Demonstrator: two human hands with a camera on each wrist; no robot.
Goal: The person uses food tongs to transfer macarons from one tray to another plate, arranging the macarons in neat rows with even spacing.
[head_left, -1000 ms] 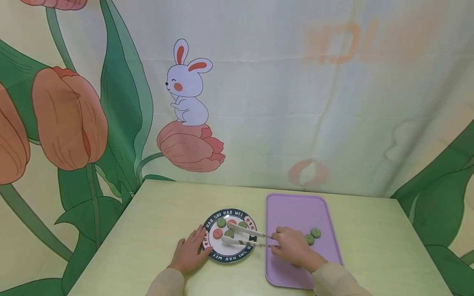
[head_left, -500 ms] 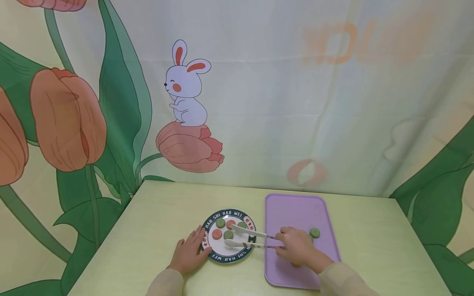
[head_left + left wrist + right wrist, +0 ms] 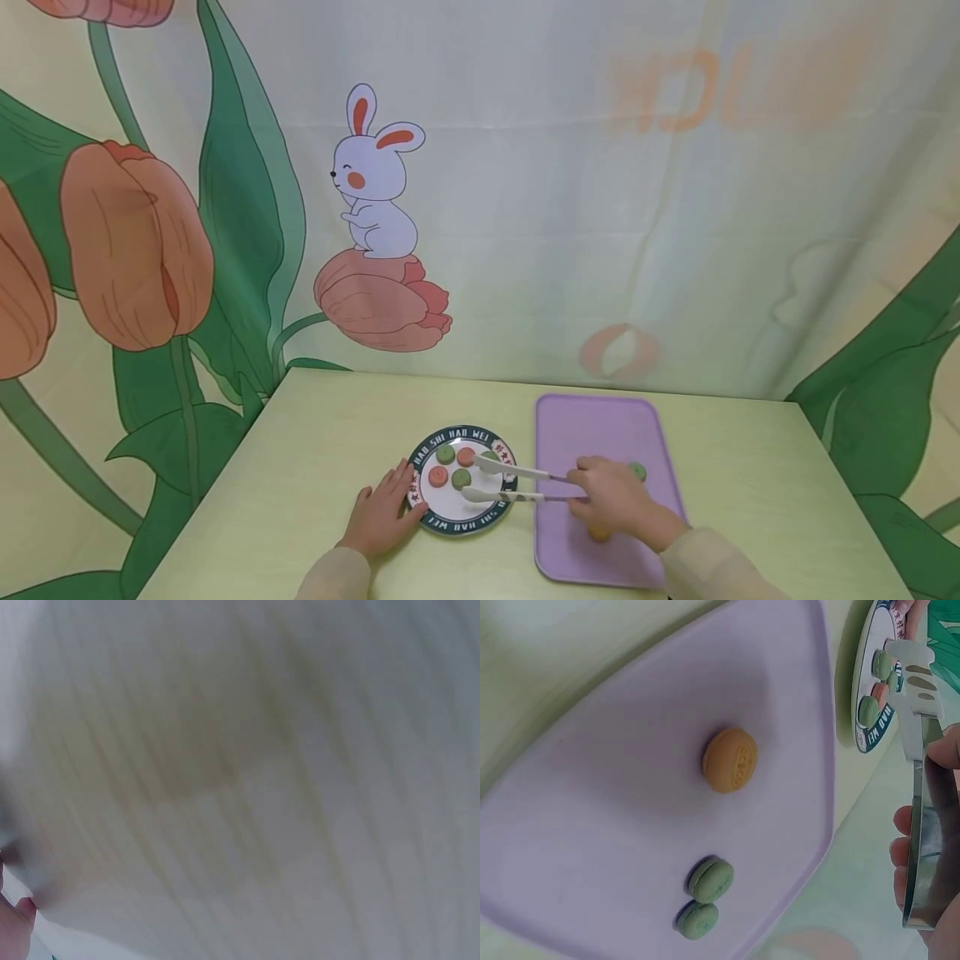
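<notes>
My right hand (image 3: 617,497) grips metal tongs with white tips (image 3: 487,495), over the purple tray (image 3: 592,425). The tong tips are spread apart above the right part of a round plate (image 3: 461,527) with a dark lettered rim, and nothing shows between them. Several macarons lie on the plate, among them a pink macaron (image 3: 438,476) and a green macaron (image 3: 461,479). My left hand (image 3: 381,512) rests at the plate's left rim, fingers extended. In the right wrist view an orange macaron (image 3: 731,760) and two green macarons (image 3: 711,880) lie on the tray.
The pale table (image 3: 337,433) bears the plate on the left and the tray on the right. Behind it hangs a curtain (image 3: 510,250) printed with tulips and a rabbit. The left wrist view shows mostly a blurred pale surface.
My right hand and the tongs have shifted right, drawing the tips back a little across the plate. More of the orange macaron shows below the hand. The left hand stays at the rim.
</notes>
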